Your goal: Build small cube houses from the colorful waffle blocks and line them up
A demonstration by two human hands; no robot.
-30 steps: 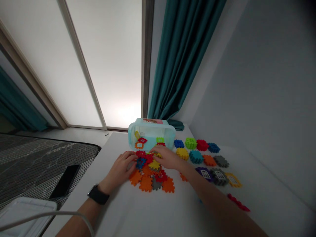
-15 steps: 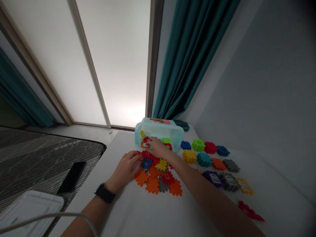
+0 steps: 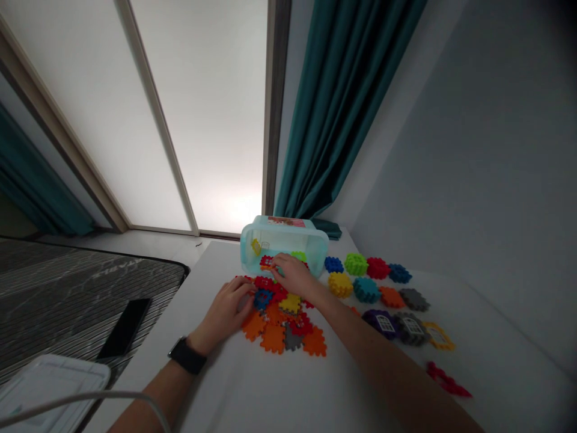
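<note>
We work at a white, flat worktop. Near its far edge, a translucent light-blue plastic bin lies on its side, mouth facing us.

Right hand: it reaches into the bin mouth, fingertips at the right-hand side of a red plastic window-patterned piece, which lies just inside the mouth. The thumb and forefinger appear slightly apart; we cannot tell whether they clamp anything.

Left hand: it rests at the heap's left side, toward the left edge of the worktop. Thumb and fingers stand apart, next to a blue plastic toothed piece; we cannot tell whether the fingertips pinch a piece.

The heap lies between the bin mouth and the near edge, with a yellow plastic toothed piece on top and orange plastic toothed tiles toward us.

For sound handling, we judge, we grip one piece at a time by opposite toothed edges and separate overlapping pieces first. We lift clear of the bin rim and steady the heap lightly with the left hand. We keep the right forearm high: it passes close to the purple plastic toothed stack toward the right edge, which a low sweep could topple.
</note>
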